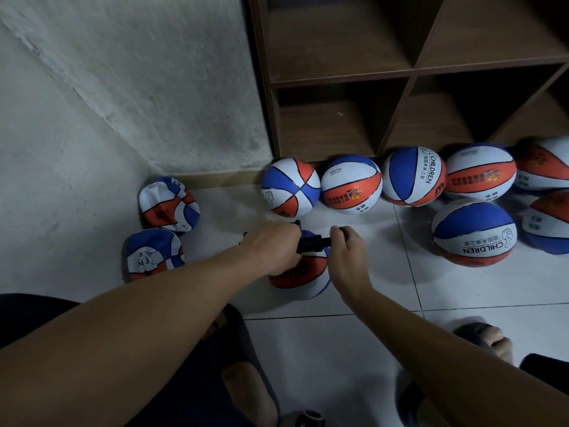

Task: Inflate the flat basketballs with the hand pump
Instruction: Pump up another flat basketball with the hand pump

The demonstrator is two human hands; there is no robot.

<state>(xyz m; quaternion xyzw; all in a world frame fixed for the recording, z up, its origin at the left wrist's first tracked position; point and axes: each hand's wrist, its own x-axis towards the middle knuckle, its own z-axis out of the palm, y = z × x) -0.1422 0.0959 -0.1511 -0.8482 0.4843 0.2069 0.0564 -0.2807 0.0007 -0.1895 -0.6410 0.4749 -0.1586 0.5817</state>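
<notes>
Most of the black hand pump is hidden: only a short stretch of its barrel shows between the two hands, lying level above the basketball being worked on. The left hand is curled over the pump's left end, covering it; a bit of black sticks out past the knuckles on either side. The right hand closes its fingers round the handle at the right end, which is barely visible at the fingertips. Where the needle meets the ball cannot be seen.

That ball sits on the white tiled floor just ahead of the person's feet, its top covered by the hands; orange lettering on its side is too cut off to read.

Two crumpled flat basketballs lie at the left by the rough grey wall, one behind the other; the nearer one shows a partial "N".

A row of round red, white and blue balls rests against the foot of the brown wooden cubby shelf. "CHILDREN" with small Chinese characters reads on one in the row and on another standing forward of it. The balls at the far right are cut off by the frame. Dark slippers show at the bottom edge.
</notes>
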